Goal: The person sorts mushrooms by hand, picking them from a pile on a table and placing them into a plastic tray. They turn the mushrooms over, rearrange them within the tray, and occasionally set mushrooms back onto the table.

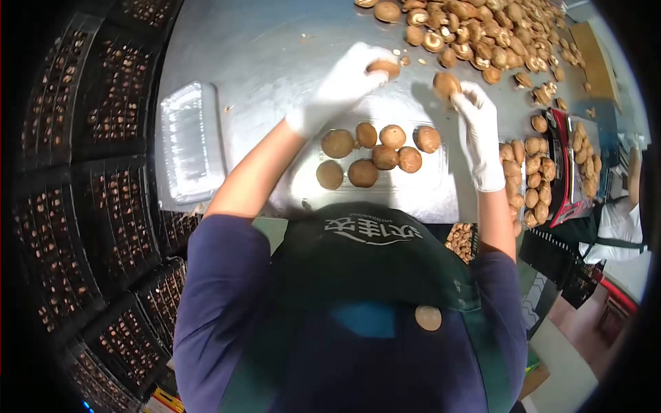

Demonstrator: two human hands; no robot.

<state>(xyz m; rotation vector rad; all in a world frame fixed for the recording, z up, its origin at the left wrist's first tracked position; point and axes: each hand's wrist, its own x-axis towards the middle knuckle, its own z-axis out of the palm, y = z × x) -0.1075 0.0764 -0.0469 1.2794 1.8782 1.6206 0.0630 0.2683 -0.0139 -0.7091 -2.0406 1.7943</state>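
Observation:
Both of my hands wear white gloves. My left hand point(354, 74) is closed on a brown mushroom point(383, 67) above the metal table. Over to the right, my right hand point(476, 120) grips another mushroom cap point(446, 85) between thumb and fingers. Below and between them lies a clear plastic tray point(430, 180), with several mushrooms point(363, 173) spread in it, caps up. A large heap of loose mushrooms point(482, 31) covers the table's far right, beyond both hands.
Clear plastic trays point(187, 144) stand at the left edge. Filled mushroom packs point(532, 179) sit at right beside a red-edged device point(566, 165). Black crates of mushrooms point(117, 89) are stacked along the left. Another person point(620, 230) is at the far right.

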